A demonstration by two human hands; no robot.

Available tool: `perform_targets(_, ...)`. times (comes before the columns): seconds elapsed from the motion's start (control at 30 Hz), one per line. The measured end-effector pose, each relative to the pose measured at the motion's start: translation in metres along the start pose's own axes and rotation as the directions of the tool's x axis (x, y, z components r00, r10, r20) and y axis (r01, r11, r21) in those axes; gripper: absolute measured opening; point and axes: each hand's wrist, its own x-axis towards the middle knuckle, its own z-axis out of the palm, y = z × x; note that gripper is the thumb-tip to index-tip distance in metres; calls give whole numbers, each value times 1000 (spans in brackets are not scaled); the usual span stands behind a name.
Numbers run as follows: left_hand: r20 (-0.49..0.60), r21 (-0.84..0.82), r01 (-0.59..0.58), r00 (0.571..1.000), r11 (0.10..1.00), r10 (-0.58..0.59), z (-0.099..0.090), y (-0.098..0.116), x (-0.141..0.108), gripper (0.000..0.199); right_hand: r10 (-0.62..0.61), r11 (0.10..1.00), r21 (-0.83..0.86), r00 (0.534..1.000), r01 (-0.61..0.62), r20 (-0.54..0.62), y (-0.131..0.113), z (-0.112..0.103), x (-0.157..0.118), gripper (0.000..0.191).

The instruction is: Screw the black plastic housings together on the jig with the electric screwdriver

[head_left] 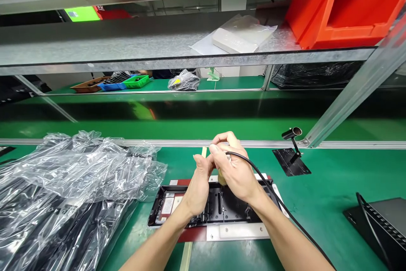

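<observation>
In my right hand point(236, 169) is a corded hand tool point(222, 179), probably a soldering iron, with a yellowish lower part pointing down. Its black cable point(253, 166) leaves the top of my grip and runs over my wrist. My left hand point(199, 188) is close beside it, thumb raised and apart, fingers reaching to the right hand and partly hidden. Below both hands lies a long black plastic housing point(154, 209) with ribs and small posts inside. It rests on a fixture point(244, 231) of dark red board and pale metal plates. The tool's tip is hard to see.
Black parts in clear plastic bags point(79, 178) pile up at left. A black tool stand point(292, 161) is at right, near a black slotted panel point(380, 224). Overhead, a metal shelf point(127, 42) carries a red bin point(349, 36) and a bagged white block point(234, 42).
</observation>
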Motion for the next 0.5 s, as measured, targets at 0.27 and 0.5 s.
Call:
perform_targets(0.27,-92,-232,-68,995,970,48,15,10,15,80,-59,984,-163,995,71,77,-7,-5,0,39)
perform_targets(0.5,-103,-296,-174,983,939,150,19,17,16,58,-48,975,-209,991,74,125,-17,-5,-3,30)
